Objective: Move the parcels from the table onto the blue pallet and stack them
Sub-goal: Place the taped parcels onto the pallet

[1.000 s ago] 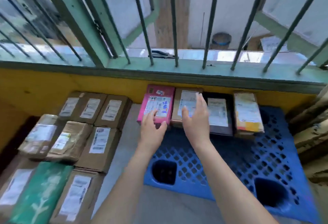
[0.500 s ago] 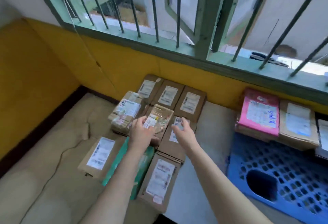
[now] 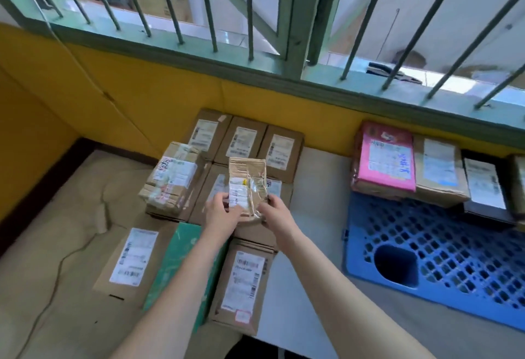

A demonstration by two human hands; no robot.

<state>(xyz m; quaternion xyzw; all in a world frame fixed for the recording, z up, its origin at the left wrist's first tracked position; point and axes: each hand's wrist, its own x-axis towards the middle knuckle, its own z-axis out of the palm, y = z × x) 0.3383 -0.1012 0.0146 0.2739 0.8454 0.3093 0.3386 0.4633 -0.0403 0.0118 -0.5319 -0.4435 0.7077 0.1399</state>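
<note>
A small brown parcel wrapped in clear tape (image 3: 247, 181) is lifted off the pile, tilted up toward me. My left hand (image 3: 223, 212) grips its near left edge and my right hand (image 3: 277, 210) grips its near right corner. Under it lie several cardboard parcels on the table, among them a taped bundle (image 3: 173, 181), a green box (image 3: 181, 267) and a labelled box (image 3: 244, 282). The blue pallet (image 3: 443, 262) sits at the right. Along its far edge lie a pink parcel (image 3: 386, 159), a brown parcel (image 3: 439, 171) and a dark parcel (image 3: 484, 185).
The yellow wall (image 3: 113, 94) and a barred green window frame (image 3: 284, 74) stand right behind the parcels. A thin cable (image 3: 56, 273) trails across the beige table surface at left. The pallet's near part shows open grid with a round hole (image 3: 396, 266).
My hands left the parcels on the pallet and my view swung left to the table pile. Both hands closed on the small taped parcel and raised it.
</note>
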